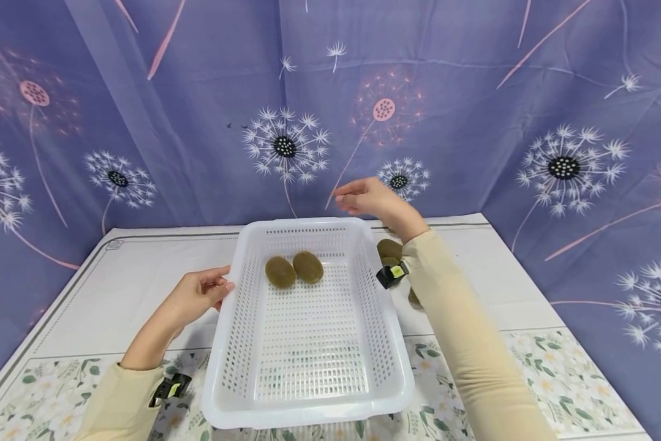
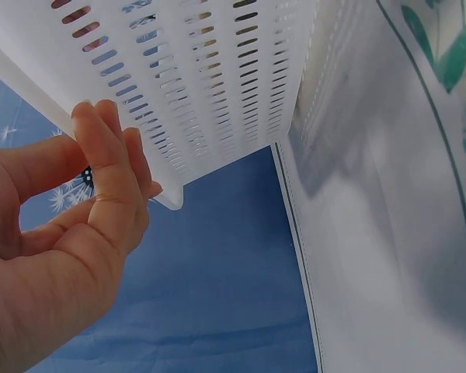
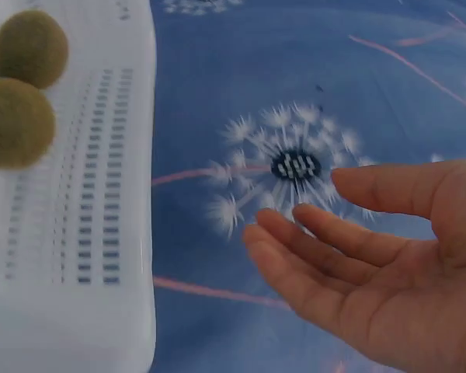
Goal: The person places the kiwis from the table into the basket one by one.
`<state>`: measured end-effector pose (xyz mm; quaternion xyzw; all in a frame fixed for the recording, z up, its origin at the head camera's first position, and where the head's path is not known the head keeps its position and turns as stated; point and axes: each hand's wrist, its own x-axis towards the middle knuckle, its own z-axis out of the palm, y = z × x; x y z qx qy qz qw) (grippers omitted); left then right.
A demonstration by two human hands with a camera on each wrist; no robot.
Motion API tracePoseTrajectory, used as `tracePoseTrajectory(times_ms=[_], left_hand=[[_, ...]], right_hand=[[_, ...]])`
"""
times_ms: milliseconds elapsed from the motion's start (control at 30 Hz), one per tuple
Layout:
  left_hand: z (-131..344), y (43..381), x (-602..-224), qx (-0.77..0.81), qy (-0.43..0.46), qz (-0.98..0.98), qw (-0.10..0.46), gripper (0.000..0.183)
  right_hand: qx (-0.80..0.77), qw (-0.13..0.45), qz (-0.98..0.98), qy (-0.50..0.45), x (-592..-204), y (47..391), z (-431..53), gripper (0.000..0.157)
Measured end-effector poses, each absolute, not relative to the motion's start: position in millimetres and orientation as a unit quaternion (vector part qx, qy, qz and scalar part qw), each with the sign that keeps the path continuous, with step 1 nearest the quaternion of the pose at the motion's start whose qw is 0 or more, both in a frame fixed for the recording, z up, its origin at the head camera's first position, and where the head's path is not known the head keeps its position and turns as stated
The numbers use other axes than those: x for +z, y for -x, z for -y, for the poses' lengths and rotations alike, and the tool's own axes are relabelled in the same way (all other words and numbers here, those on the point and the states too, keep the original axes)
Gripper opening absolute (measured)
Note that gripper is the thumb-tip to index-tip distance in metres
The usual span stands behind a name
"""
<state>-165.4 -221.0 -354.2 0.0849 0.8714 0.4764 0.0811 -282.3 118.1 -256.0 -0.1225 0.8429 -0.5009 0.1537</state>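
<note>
A white perforated plastic basket (image 1: 313,416) stands in the middle of the table. Inside it, two brown kiwis (image 1: 280,273) lie side by side toward the far end. My left hand (image 1: 200,294) is at the basket's left rim, thumb and bent fingers gathered against its edge; the left wrist view shows the fingertips (image 2: 85,116) right at the rim. Raised past the far right corner of the basket, my right hand (image 1: 371,199) holds nothing. Its fingers are loosely bent, with the thumb apart, in the right wrist view.
More kiwis (image 1: 389,248) lie on the table right of the basket, partly hidden by my right wrist and sleeve. The table carries a white cloth (image 1: 159,263) with a floral front strip. A blue-purple dandelion-print curtain (image 1: 209,92) hangs behind and at both sides.
</note>
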Motion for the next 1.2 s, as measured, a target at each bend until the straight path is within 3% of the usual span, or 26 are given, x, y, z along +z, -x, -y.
tracePoseTrajectory(times_ms=[467,733,1200], left_hand=[[223.1,164.0,-353.9,0.478,-0.080,-0.871,0.079,0.053],[222.6,164.2,-353.1,0.484,-0.079,-0.868,0.080,0.053],[222.1,165.1,-353.5,0.487,-0.087,-0.866,0.077,0.053]], right_hand=[[-0.547,0.067,-0.833,0.036,-287.3,292.3,-194.6,0.039],[-0.569,0.071,-0.818,-0.037,-320.4,301.9,-229.1,0.044],[-0.520,0.084,-0.840,-0.128,-356.3,305.2,-248.9,0.049]])
